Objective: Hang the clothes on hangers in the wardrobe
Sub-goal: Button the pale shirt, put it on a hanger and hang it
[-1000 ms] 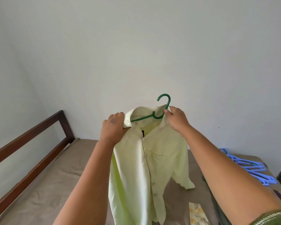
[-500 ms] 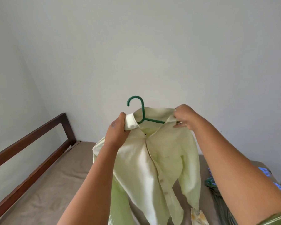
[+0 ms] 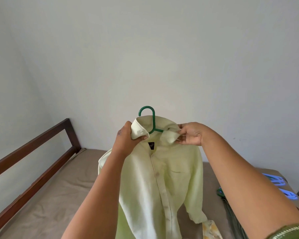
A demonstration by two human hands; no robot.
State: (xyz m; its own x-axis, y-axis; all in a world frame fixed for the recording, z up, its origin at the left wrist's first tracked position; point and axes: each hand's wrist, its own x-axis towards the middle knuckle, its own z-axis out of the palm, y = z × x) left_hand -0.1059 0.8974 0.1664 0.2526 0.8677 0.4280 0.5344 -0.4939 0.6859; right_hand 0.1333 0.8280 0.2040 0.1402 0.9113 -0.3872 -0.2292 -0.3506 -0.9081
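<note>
Pale yellow-green cloth makes up the shirt [image 3: 162, 178], which is held up in the air over the bed [image 3: 47, 200], its front placket running down the middle and a chest pocket stitched on one side. A small dark label [image 3: 151, 145] is sewn inside the neck; pale lettering is printed on it, but it is too small to be read. A green plastic hanger [image 3: 152, 120] is seated inside the collar, its rounded hook standing upright above the fabric, while its shoulders are hidden under the cloth. One collar point is gripped by the left hand [image 3: 128, 144], fingers curled round the folded edge. The other side of the collar is pinched by the right hand [image 3: 191, 135] between thumb and fingertips. The shirt's lower hem is cut off by the frame's bottom edge. The bed is covered by a creased brown sheet and bordered by a dark wooden rail [image 3: 33, 152]. At the right, blue hangers [image 3: 280, 187] are mostly hidden behind the right forearm, and a yellow-patterned cloth [image 3: 211, 230] is only partly seen.
</note>
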